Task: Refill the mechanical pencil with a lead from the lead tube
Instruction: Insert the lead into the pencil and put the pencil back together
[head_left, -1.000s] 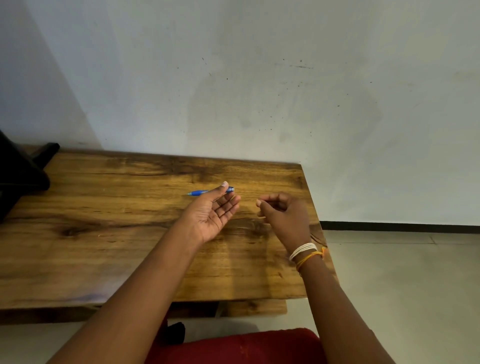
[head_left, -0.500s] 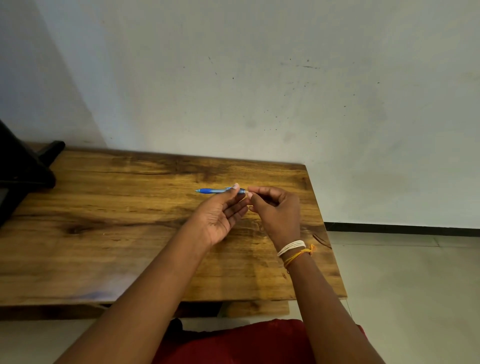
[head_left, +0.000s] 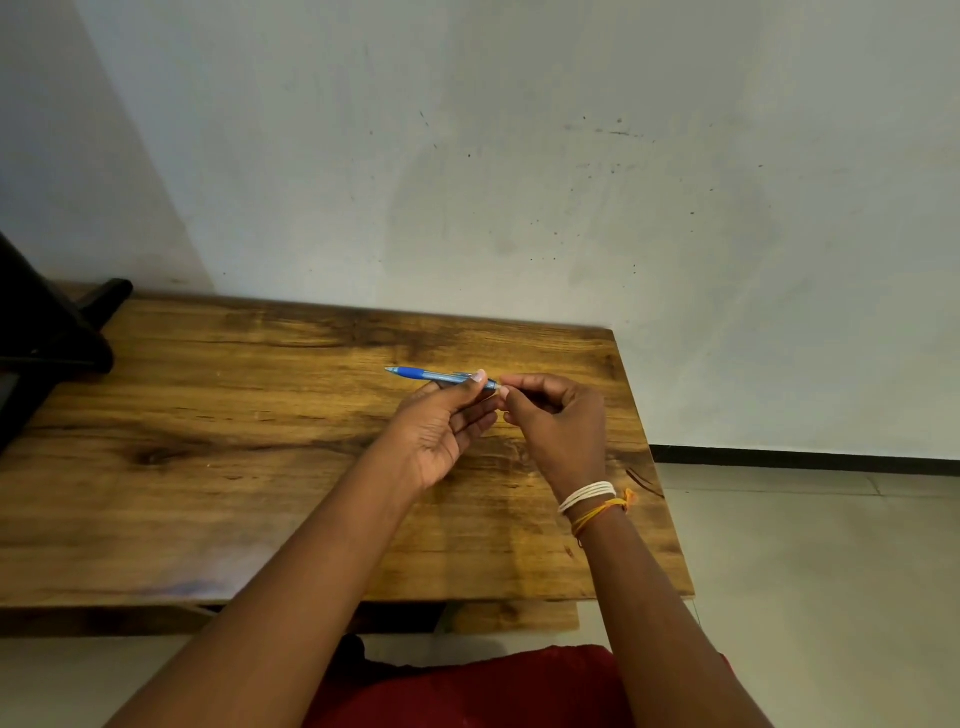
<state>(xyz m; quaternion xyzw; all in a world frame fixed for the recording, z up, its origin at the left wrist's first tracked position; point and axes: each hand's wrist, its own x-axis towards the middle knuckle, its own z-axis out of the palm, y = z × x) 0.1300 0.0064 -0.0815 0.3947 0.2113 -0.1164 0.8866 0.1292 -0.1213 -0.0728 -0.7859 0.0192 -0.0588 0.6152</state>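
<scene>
A blue mechanical pencil (head_left: 423, 374) is held level above the wooden table (head_left: 218, 467), its tip pointing left. My left hand (head_left: 441, 431) grips the pencil near its back end between thumb and fingers, palm turned up. My right hand (head_left: 558, 421) is pinched shut at the pencil's rear end, thumb and forefinger touching it. Whatever the right fingers hold is too small to make out. No lead tube shows in the view.
A black object (head_left: 47, 338) stands on the table's far left corner. The table's right edge (head_left: 654, 467) lies just beyond my right wrist, with tiled floor (head_left: 805, 571) past it. A white wall (head_left: 519, 182) backs the table. Red cloth (head_left: 493, 691) covers my lap.
My right hand has moved left from beside the left hand until its pinched fingertips meet the pencil's rear end. The left hand has held the pencil nearly still.
</scene>
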